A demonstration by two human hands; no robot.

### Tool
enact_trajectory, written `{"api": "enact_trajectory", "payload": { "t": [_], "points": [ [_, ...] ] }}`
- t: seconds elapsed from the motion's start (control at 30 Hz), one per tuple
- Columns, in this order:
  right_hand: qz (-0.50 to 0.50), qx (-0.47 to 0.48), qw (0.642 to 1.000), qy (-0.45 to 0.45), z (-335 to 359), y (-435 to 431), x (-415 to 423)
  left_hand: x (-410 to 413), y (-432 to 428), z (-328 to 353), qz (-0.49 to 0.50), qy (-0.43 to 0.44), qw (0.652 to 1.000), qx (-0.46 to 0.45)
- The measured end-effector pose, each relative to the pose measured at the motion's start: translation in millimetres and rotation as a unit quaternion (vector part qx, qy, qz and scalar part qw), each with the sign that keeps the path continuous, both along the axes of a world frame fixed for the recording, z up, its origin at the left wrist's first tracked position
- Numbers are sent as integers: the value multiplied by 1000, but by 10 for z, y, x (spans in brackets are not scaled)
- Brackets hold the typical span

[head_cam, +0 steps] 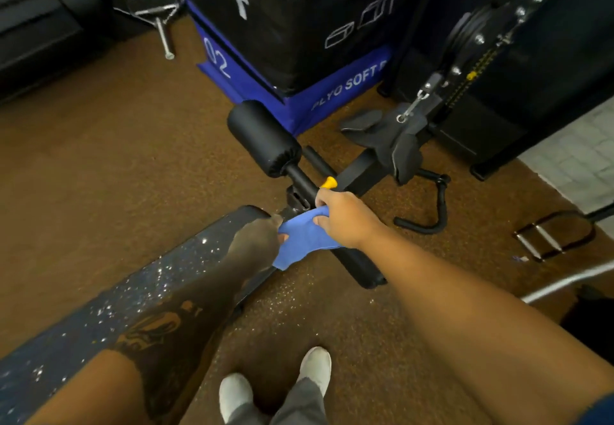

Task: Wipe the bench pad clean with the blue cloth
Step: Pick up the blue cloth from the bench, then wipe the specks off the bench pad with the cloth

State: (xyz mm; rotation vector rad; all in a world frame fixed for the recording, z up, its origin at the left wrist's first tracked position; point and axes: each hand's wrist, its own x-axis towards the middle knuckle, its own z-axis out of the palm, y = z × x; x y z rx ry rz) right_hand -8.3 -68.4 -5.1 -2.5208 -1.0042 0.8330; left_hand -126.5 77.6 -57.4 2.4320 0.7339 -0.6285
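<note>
The blue cloth (304,237) is stretched between both hands at the far end of the dark bench pad (133,295), which runs from lower left toward the centre and is speckled with shiny glitter. My left hand (259,237), blurred, pinches the cloth's left edge over the pad's end. My right hand (342,218) grips the cloth's right side, fingers curled into it, just off the pad's end. The cloth's lower corner hangs past the pad's edge.
A black foam roller (265,137) and a yellow adjustment knob (329,183) sit just beyond the hands. A black and blue plyo box (299,42) stands behind. Cable machine attachments (422,212) lie right on the brown floor. My white shoes (275,388) show below.
</note>
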Motion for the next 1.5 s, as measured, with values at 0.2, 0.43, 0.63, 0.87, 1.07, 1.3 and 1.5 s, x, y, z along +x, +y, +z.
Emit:
{"api": "enact_trajectory", "payload": {
  "t": [0.2, 0.43, 0.63, 0.87, 1.07, 1.3, 1.5],
  "points": [
    [71, -35, 997, -25, -218, 618, -144, -378, 32, -412, 180, -34, 977, -109],
    [128, -86, 986, -64, -749, 1129, -312, -536, -134, -1025, 330, -55, 917, -217],
    [186, -80, 974, -101, -1176, 1467, -517, -662, -228, -1225, 277, -86, 951, -111],
    [161, -14, 947, -279, -1788, 1512, -731, -1144, 50, -1450, 52, -133, 974, 177],
    [185, -64, 958, -211, -2151, 985, -961, -1413, 296, -1763, -21, -49, 981, 185],
    [171, -45, 958, -224, -2390, 1018, -911, -1473, 308, -1985, -33, -40, 981, 187],
    [143, -28, 965, -217, -2430, 1218, -805, -1491, 287, -1968, -3, -54, 980, 193]
  ]
}}
